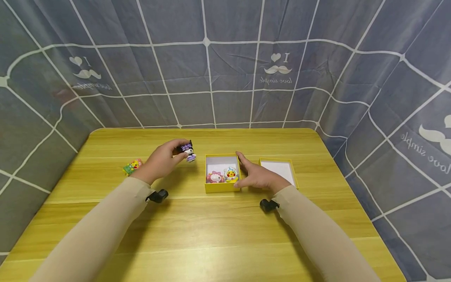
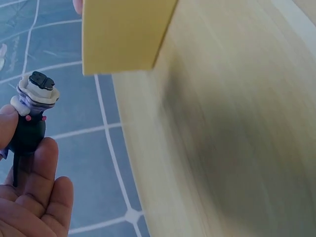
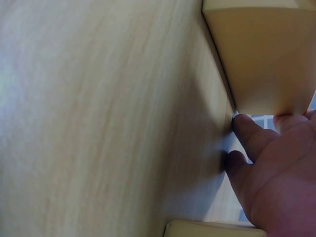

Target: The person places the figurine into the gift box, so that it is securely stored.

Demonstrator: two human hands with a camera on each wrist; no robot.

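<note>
My left hand pinches a small figurine with a black hood, white face and purple bow and dress, up off the table to the left of the box. In the left wrist view the figurine shows between thumb and fingers, its dark foot end upward. A yellow open box with a white inside stands mid-table. Two figurines lie in its near part: a pink-hooded one and a yellow one in a white hood. My right hand grips the box's right side, thumb at the near corner, fingers toward the far one.
A yellow lid, white inside, lies right of the box, partly behind my right hand. Beyond my left wrist, a green, yellow and pink figurine lies on the wooden table. A grey-blue checked curtain hangs behind the table.
</note>
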